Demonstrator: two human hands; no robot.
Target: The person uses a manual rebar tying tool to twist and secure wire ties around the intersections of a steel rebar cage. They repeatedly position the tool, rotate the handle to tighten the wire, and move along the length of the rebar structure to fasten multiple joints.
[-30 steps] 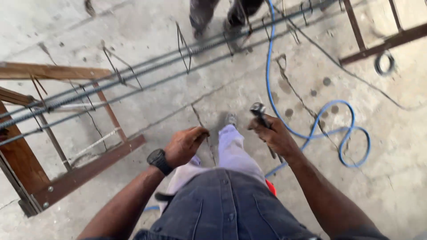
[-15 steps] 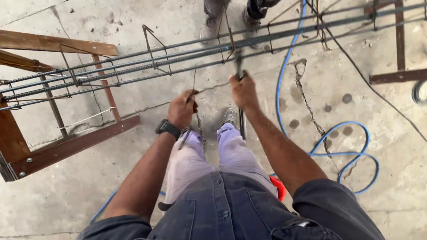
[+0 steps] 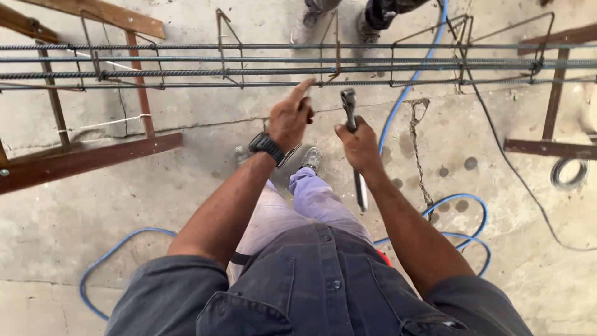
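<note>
Across the far part of the scene ran the rebar cage (image 3: 298, 62), several long ribbed bars lying level from left to right, bound by thin bent stirrups and resting on rust-red trestles (image 3: 93, 155) over the cracked concrete floor (image 3: 186, 205). A blue hose (image 3: 460, 211) looped on the floor to the right, near another person's shoes (image 3: 336, 25) at the far edge. The left hand (image 3: 289, 118) was raised just near of the cage, forefinger stretched toward the nearest bar, other fingers curled and holding nothing I could make out. The right hand (image 3: 357, 146) gripped a steel tying tool (image 3: 354, 143) upright, its head just short of the bars. By my judgement, a joint was being picked out; closing the gap would take steady aim.
</note>
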